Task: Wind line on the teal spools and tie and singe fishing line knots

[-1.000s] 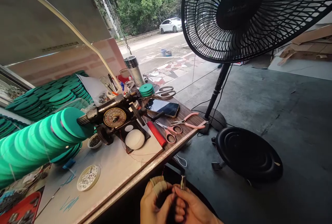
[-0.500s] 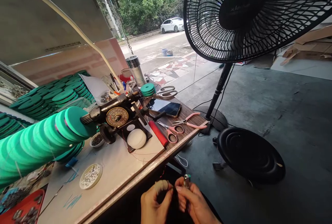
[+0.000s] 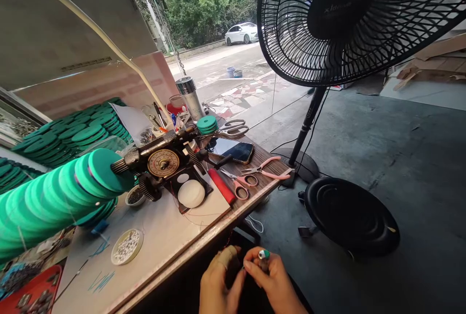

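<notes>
My left hand [image 3: 218, 282], with tan tape wrapped round a finger, is closed in front of the table's edge. Its fingers are curled, and whatever they pinch is too small or too hidden to name. Beside it, my right hand [image 3: 271, 280] is closed round a small object with a green-and-white end [image 3: 264, 255]. Most of that object is covered by the fingers. The thumb and fingertip of the right hand are pinched together close to my left thumb. A thin red line dangles from the table edge just above my left hand.
On the table [image 3: 160, 241] are a hand-cranked winder [image 3: 163, 161] with green discs [image 3: 54, 197], a dish of white beads [image 3: 126, 247], pink-handled scissors [image 3: 242, 185], pink pliers [image 3: 267, 168] and a phone [image 3: 231, 149]. A black fan [image 3: 342, 8] and round stool [image 3: 351, 217] stand right.
Both hands have shifted slightly. My right hand has turned, so the green-and-white end shows more and the silver part less. The objects on the table have stayed put.
</notes>
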### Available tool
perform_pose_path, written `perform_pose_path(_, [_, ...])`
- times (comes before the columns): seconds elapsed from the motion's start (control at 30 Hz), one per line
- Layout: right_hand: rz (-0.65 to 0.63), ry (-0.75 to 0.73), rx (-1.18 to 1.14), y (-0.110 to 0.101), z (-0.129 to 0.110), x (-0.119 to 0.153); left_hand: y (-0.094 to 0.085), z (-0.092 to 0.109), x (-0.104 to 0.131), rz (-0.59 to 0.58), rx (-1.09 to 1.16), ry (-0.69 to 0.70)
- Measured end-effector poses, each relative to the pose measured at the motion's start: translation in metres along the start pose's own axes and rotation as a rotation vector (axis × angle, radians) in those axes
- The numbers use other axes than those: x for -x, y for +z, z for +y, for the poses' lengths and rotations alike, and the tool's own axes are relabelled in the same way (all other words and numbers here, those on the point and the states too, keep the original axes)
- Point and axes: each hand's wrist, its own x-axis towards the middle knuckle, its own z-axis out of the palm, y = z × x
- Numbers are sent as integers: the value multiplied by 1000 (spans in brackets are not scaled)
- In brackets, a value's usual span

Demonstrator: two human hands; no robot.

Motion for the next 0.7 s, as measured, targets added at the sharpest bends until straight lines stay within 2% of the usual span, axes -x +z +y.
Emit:
perform_pose_path(0.13, [-34,97,-177,1,5,0,-3,3,-3,-18,-29,-2])
perform_pose_path(0.33, [16,149,-329,-1,7,0,-4,2,-3,19,-65,8])
perform_pose_path(0.47, [82,172,-200,-6,6,1,-3,2,-3,15,-70,-2])
perform_pose_path(0.7, [86,169,42,-7,4,3,-3,0,-3,-1,-109,28])
